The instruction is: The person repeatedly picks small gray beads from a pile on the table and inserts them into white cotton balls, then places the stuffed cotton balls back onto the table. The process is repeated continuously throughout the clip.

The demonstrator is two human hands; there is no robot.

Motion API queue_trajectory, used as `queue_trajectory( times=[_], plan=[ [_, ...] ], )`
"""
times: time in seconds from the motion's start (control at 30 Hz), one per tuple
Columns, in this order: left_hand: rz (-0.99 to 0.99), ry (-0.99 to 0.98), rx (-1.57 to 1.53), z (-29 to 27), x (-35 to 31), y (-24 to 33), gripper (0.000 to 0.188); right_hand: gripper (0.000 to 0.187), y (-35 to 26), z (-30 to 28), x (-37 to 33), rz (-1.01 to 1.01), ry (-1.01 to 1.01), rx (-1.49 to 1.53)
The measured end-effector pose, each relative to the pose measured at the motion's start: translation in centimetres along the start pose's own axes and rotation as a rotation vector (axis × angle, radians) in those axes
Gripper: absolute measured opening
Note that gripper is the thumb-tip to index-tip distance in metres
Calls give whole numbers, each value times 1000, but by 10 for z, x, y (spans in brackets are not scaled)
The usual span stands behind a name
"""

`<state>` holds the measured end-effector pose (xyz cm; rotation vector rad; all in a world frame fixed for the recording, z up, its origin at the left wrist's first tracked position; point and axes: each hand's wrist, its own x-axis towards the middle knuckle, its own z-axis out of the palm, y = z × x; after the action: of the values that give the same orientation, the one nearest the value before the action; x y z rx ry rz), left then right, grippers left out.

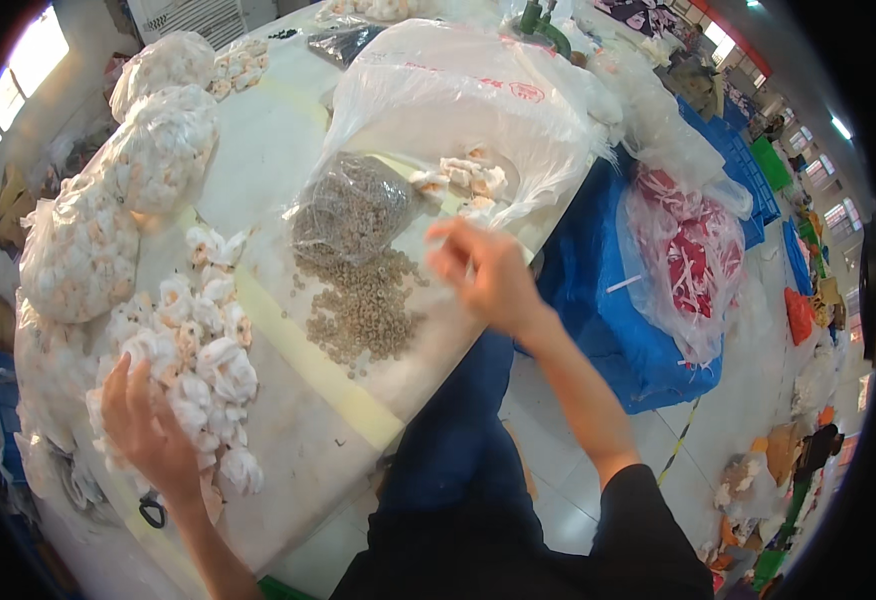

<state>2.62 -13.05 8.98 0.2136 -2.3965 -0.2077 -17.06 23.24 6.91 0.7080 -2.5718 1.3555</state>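
Observation:
My left hand (153,430) rests on a loose pile of white crumpled fabric pieces (226,368) with tan parts at the table's left, its fingers stretched and apart. Over the right edge of the table hovers my right hand (493,280), slightly blurred, its fingers bent and apart with nothing visible in them. Left of it lies a heap of small grey-brown ring-like beads (363,315). These spread from a clear plastic bag (351,205) full of the same beads. Beyond my right hand, a few white-and-tan pieces (473,178) lie beside a large translucent plastic bag (438,90).
Stuffed clear bags of white pieces (83,245) line the table's left side. A yellow strip (308,375) crosses the tabletop. A small black loop (153,512) lies near my left wrist. To the right stand a blue-covered container (598,330) and a bag of red-and-white material (688,255).

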Motion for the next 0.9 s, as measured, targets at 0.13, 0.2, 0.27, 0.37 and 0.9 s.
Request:
queue_trajectory(
  times=[0.13,0.2,0.27,0.37,0.9],
  plan=[
    [62,-274,243,29,-31,-24,41,27,87,-8,72,-67,142,-376],
    [40,-268,226,24,-33,-15,42,25,99,-2,84,-97,120,-500],
    [15,-249,169,19,-26,-13,42,21,101,6,92,-84,71,-553],
    [70,-141,129,4,-22,-7,45,21,78,7,79,-198,260,-496],
    [258,-152,-733,47,-26,132,44,26,-94,55,-124,-436,181,7]
  ],
)
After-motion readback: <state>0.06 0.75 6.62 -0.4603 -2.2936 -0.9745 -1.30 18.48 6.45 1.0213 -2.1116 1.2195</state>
